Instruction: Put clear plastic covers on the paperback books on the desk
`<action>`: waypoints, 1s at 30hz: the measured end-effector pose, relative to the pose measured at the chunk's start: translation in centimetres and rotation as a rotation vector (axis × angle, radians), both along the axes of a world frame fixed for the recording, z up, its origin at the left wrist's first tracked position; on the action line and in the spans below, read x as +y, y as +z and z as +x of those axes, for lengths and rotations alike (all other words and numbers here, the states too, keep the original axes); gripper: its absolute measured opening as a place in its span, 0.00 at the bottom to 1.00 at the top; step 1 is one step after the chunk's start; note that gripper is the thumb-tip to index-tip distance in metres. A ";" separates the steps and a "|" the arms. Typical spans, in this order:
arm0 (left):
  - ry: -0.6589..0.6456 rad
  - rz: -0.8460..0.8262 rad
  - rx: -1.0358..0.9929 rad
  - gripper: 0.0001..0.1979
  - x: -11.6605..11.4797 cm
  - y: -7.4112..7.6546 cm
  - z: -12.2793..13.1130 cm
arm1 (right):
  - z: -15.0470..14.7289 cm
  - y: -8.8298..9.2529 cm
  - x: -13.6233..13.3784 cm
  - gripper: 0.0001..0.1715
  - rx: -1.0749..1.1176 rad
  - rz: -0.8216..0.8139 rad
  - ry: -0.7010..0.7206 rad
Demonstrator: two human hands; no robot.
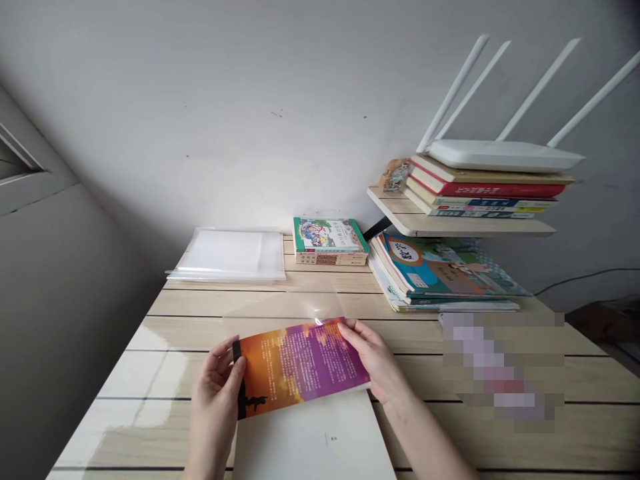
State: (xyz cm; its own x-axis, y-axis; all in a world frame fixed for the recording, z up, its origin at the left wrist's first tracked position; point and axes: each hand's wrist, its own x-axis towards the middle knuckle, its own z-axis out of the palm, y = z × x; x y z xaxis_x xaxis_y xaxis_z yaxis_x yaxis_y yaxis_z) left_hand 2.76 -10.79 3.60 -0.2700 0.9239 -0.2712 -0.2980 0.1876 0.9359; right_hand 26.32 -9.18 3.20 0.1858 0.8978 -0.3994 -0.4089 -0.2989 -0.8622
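Observation:
An orange and purple book cover (305, 367) with white printed text is raised at a tilt above a white page (315, 437) bearing tiny print. My left hand (217, 380) pinches its dark left edge, thumb in front. At the upper right corner, my right hand (373, 357) is closed on the same cover, fingers behind it. A clear plastic sheet (295, 303) extends beyond the cover's far edge over the table. Whether the fingers also grip this sheet I cannot tell.
Clear plastic covers (230, 257) lie at the back left. A small book stack (330, 240) stands by the wall. More books (450, 273) sit under a raised shelf (465, 227) carrying books and a white router (505, 155). A blurred-out item (500, 373) lies right.

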 end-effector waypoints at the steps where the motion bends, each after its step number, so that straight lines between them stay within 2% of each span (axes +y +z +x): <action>1: -0.004 -0.001 0.001 0.29 -0.1 0.0 0.0 | 0.0 0.0 0.0 0.21 0.008 -0.007 -0.004; 11: 0.012 0.001 0.018 0.30 -0.3 0.8 0.0 | 0.5 0.0 0.4 0.21 0.023 -0.011 0.028; 19: -0.001 0.001 0.020 0.29 -0.7 0.3 -0.3 | 0.6 -0.5 0.5 0.21 -0.137 0.076 0.034; 30: -0.015 0.004 0.023 0.29 -0.6 0.4 -0.2 | 0.9 0.3 0.7 0.17 0.097 0.038 0.041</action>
State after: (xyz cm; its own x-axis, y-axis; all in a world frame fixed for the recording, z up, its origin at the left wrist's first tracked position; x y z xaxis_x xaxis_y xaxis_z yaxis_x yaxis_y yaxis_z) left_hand 2.59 -11.36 3.98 -0.2625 0.9288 -0.2614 -0.2735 0.1882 0.9433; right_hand 27.26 -8.48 3.54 0.1108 0.9188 -0.3789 -0.4794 -0.2846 -0.8302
